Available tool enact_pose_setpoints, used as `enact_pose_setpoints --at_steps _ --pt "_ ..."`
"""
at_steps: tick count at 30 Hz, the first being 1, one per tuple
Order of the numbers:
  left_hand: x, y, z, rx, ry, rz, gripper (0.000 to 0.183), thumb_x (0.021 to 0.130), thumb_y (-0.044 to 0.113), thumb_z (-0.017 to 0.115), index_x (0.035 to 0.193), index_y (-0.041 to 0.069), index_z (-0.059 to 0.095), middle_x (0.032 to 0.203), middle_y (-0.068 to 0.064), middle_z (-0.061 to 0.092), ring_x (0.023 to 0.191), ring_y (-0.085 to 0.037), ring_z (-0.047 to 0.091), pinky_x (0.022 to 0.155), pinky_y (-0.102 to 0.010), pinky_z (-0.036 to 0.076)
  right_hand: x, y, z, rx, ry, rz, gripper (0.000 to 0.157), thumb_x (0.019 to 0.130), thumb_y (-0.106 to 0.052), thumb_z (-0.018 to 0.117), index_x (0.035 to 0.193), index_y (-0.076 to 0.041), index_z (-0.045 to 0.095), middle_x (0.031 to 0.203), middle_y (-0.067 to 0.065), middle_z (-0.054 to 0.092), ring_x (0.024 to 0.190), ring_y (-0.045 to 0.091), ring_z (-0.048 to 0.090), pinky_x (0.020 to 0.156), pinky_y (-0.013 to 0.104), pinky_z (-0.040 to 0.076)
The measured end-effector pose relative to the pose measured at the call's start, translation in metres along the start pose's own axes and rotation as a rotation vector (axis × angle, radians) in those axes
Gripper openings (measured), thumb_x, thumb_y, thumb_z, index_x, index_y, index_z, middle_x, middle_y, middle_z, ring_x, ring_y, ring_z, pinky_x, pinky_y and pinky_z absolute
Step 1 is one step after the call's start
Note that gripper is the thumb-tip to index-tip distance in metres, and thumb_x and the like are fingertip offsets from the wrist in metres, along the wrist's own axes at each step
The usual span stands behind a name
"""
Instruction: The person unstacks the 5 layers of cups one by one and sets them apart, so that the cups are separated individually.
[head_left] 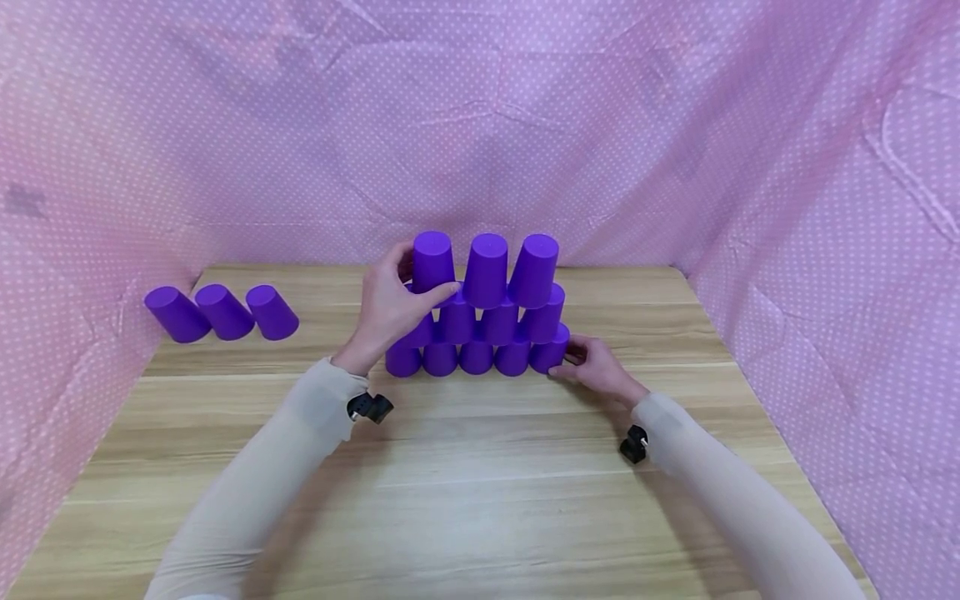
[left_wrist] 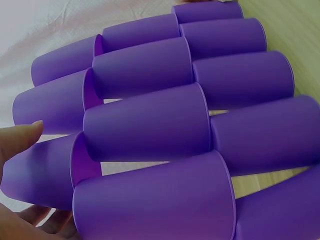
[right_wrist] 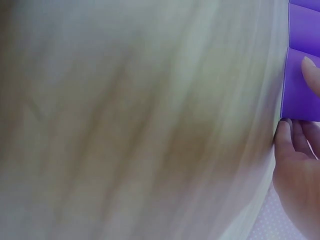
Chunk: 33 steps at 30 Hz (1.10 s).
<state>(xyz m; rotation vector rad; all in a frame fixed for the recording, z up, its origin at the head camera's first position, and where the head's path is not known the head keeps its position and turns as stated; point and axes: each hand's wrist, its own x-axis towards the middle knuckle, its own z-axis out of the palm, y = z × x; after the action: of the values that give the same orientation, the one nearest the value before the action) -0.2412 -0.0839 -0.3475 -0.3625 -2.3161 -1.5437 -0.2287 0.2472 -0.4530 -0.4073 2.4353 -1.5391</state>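
Upside-down purple cups stand stacked in three rows at the middle of the table. My left hand (head_left: 390, 302) grips the left cup (head_left: 432, 260) of the top row, thumb in front and fingers behind. That cup (left_wrist: 42, 172) rests across the cups of the row below in the left wrist view. Low on the right, my right hand (head_left: 596, 367) holds the end cup (head_left: 547, 354) of the bottom row, its thumb on the front. In the right wrist view the fingers (right_wrist: 285, 140) lie along that cup's side (right_wrist: 297, 90).
Three more upside-down purple cups (head_left: 225, 313) stand in a row at the table's left edge. The wooden table (head_left: 480, 492) is bounded by a pink dotted curtain (head_left: 480, 150) at the back and sides. Two further top-row cups (head_left: 486, 271) stand close beside the left hand.
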Motion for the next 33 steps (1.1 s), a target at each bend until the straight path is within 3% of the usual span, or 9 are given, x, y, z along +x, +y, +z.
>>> enact_pose_setpoints --at_steps 5,11,22,33 --pt "-0.003 0.0 -0.002 0.0 0.001 0.027 0.058 0.072 0.026 0.085 0.12 0.006 0.059 0.097 -0.005 0.065 0.086 -0.02 0.061 0.077 -0.034 0.051 0.0 -0.001 0.002 -0.005 -0.007 0.002 0.05 0.079 0.004 0.075 0.125 0.009 0.054 0.119 0.024 0.059 0.115 0.038 0.053 0.1 0.046 0.041" --pt "-0.004 -0.001 -0.011 -0.03 0.002 0.003 0.058 0.073 0.027 0.085 0.121 0.007 0.058 0.101 -0.006 0.065 0.09 -0.019 0.061 0.081 -0.033 0.052 0.0 -0.001 0.004 -0.014 -0.009 0.005 0.05 0.079 0.003 0.075 0.124 0.01 0.055 0.119 0.024 0.059 0.115 0.038 0.053 0.1 0.046 0.041" --pt "-0.004 -0.006 -0.033 -0.077 0.146 0.031 0.053 0.077 0.03 0.081 0.121 0.009 0.061 0.102 -0.007 0.066 0.09 -0.018 0.06 0.081 -0.033 0.052 0.003 0.003 -0.001 0.007 -0.01 -0.005 0.049 0.08 0.005 0.074 0.124 0.01 0.054 0.121 0.025 0.058 0.116 0.04 0.052 0.1 0.047 0.04" --pt "-0.008 -0.03 -0.056 -0.002 0.249 -0.072 0.056 0.081 0.039 0.076 0.122 0.005 0.059 0.11 -0.009 0.059 0.097 -0.022 0.057 0.083 -0.032 0.05 0.003 0.004 -0.002 0.005 -0.017 -0.002 0.05 0.08 0.006 0.073 0.125 0.01 0.054 0.122 0.025 0.057 0.117 0.04 0.052 0.1 0.047 0.04"
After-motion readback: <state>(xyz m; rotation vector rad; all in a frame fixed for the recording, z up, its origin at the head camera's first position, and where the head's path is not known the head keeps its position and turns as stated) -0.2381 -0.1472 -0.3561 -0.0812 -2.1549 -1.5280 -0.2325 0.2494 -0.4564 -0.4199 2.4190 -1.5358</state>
